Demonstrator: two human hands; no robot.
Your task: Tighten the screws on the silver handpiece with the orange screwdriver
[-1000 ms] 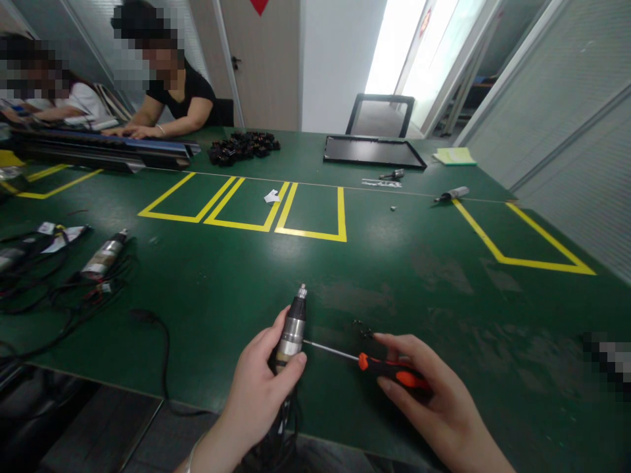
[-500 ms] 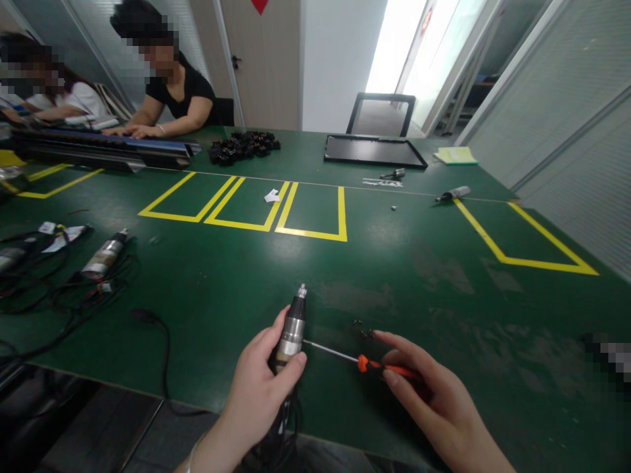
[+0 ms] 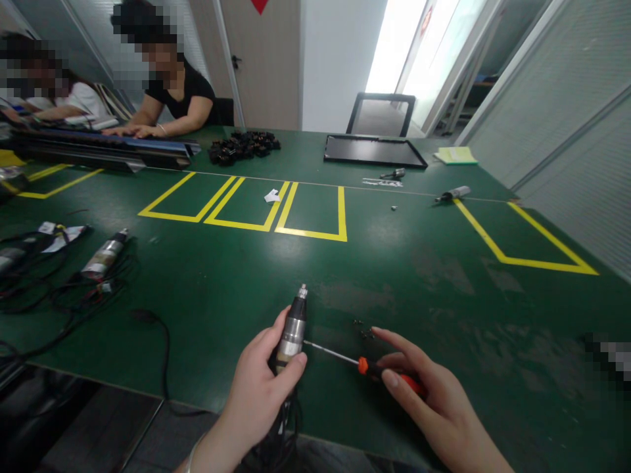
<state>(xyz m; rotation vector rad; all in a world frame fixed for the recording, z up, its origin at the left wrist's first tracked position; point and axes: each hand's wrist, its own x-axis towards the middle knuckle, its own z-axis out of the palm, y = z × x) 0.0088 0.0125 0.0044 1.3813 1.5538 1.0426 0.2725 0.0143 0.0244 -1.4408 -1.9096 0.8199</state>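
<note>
My left hand [image 3: 266, 378] is wrapped round an electric screwdriver [image 3: 294, 328], a metal and black cylinder with its chuck pointing away from me and its cable hanging toward the table's near edge. In my right hand [image 3: 428, 387] is a hand screwdriver [image 3: 365, 365] with an orange and black handle, gripped between thumb and fingers. Its thin shaft points left, and the tip meets the side of the electric screwdriver. Several small dark screws [image 3: 365, 334] lie on the table just beyond my right index finger.
More electric screwdrivers [image 3: 104, 255] with tangled cables lie at left. Across the green table [image 3: 236, 263] are yellow tape outlines, a heap of black parts [image 3: 244, 147], a black framed panel [image 3: 374, 151] and another tool [image 3: 452, 194]. Two people sit at the far left by long dark profiles [image 3: 103, 150].
The hand screwdriver's handle has turned in my right fingers, and my right index finger has shifted slightly. My left hand keeps the electric screwdriver in nearly the same place.
</note>
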